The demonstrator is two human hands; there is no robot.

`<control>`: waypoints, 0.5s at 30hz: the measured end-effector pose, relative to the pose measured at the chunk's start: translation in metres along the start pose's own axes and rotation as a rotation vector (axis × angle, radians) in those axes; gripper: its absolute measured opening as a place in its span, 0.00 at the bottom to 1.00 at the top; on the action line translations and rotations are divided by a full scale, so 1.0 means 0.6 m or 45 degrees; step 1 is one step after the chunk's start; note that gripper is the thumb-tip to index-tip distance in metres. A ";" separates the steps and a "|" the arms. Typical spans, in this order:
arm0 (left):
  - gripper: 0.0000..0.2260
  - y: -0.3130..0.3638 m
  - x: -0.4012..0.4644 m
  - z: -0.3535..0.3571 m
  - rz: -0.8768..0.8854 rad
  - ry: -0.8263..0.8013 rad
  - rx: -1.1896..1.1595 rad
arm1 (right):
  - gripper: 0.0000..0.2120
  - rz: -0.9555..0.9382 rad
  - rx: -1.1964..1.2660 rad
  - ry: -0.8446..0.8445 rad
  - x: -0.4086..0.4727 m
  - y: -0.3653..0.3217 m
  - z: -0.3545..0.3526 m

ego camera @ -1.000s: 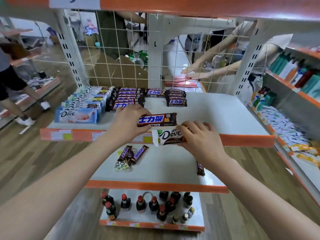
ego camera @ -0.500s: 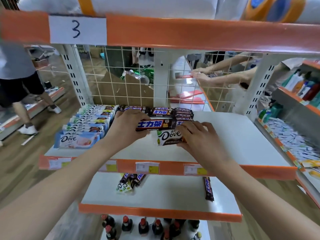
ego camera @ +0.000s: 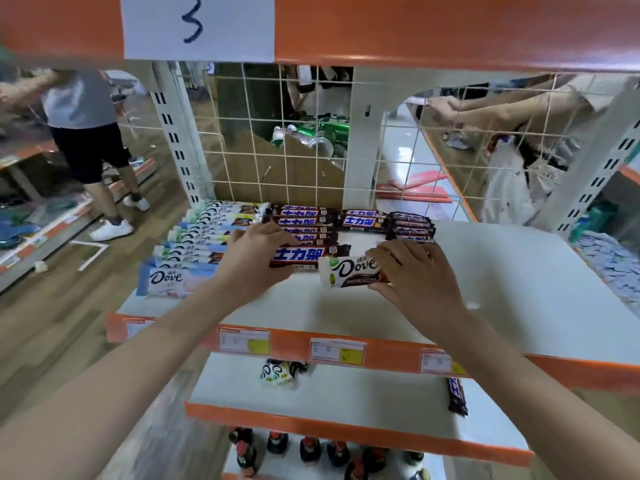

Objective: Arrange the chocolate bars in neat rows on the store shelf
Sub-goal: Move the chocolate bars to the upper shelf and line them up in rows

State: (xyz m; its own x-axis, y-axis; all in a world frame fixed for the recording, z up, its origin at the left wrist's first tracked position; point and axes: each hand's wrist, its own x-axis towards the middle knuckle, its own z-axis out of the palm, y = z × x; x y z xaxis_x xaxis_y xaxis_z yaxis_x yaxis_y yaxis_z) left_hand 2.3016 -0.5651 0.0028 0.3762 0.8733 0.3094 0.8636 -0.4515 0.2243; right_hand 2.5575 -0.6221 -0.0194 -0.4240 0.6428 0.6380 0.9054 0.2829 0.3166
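Observation:
My left hand (ego camera: 258,261) grips a brown Snickers bar (ego camera: 308,256) by its left end, just in front of the Snickers row (ego camera: 304,223). My right hand (ego camera: 415,271) holds a white and brown Dove bar (ego camera: 349,271) by its right end, low over the white shelf (ego camera: 519,289). A row of pale Dove bars (ego camera: 194,244) fills the shelf's left side. Two shorter rows of dark bars (ego camera: 363,220) (ego camera: 410,225) lie at the back middle.
The shelf below carries a few loose bars (ego camera: 280,372) and one dark bar (ego camera: 456,396) at the right. Bottles (ego camera: 311,448) stand on the lowest shelf. A wire grid (ego camera: 277,133) backs the shelf. A person (ego camera: 86,133) stands at the left; another person's arms (ego camera: 485,109) reach in behind the grid.
Both hands have carried their bars from over the front edge up and onto the upper shelf, toward the rows. The camera has moved closer and higher.

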 end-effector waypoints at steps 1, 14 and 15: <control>0.18 -0.006 -0.002 0.004 -0.005 -0.002 -0.002 | 0.23 0.005 0.003 0.001 0.001 0.001 0.004; 0.20 -0.047 0.011 0.038 -0.004 0.013 -0.037 | 0.23 0.027 -0.008 -0.095 0.023 -0.009 0.044; 0.20 -0.048 0.012 0.039 -0.005 0.007 -0.038 | 0.23 0.031 -0.006 -0.102 0.024 -0.009 0.046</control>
State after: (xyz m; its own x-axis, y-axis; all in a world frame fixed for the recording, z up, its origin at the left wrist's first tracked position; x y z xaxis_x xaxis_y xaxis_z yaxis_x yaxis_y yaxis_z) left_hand 2.2876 -0.5414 -0.0229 0.3709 0.8740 0.3138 0.8546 -0.4535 0.2528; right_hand 2.5474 -0.5947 -0.0310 -0.3982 0.7047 0.5872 0.9153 0.2629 0.3051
